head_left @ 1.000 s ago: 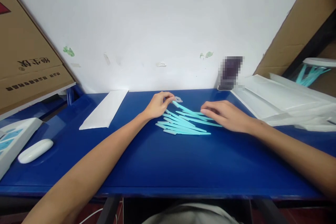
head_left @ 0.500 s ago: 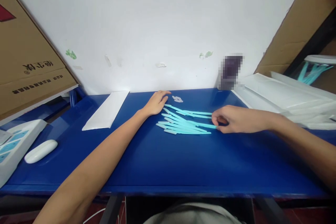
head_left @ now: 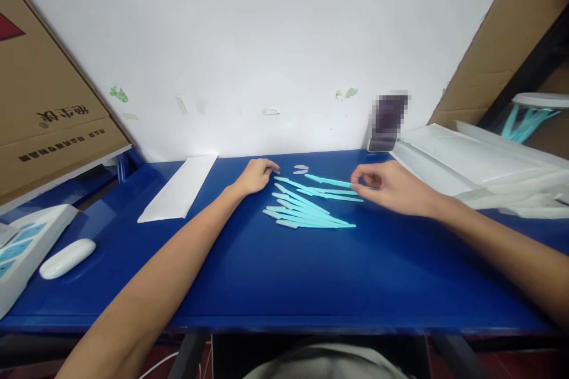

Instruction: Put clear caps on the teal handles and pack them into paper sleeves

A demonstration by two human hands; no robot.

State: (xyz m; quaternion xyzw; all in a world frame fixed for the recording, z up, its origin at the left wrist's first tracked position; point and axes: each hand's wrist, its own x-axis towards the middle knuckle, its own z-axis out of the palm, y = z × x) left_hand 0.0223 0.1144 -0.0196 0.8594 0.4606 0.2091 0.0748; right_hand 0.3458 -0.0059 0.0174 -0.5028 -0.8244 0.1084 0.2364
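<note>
My right hand [head_left: 382,183] pinches the handle end of a turquoise eyebrow razor [head_left: 329,181], whose other end points left over the blue table. My left hand [head_left: 258,176] is closed, with a small clear blade cap [head_left: 277,172] at its fingertips, partly hidden. Two more clear caps [head_left: 301,167] lie between the hands, near the wall. Several other eyebrow razors [head_left: 306,211] are fanned out in front, pale ends to the left. A few more razors [head_left: 331,192] rest just below the held one.
A flat white packet [head_left: 180,189] lies at left on the blue table [head_left: 284,272]. Beside the white power strip [head_left: 33,243] is a white oval case [head_left: 67,258]. A pixelated dark object [head_left: 389,121] leans on the wall, near stacked white bags [head_left: 493,160]. A cardboard box [head_left: 53,83] stands far left.
My right hand has moved up and away from the fanned razors and holds one razor apart. My left hand has drawn slightly left with a cap; fewer caps lie by the wall.
</note>
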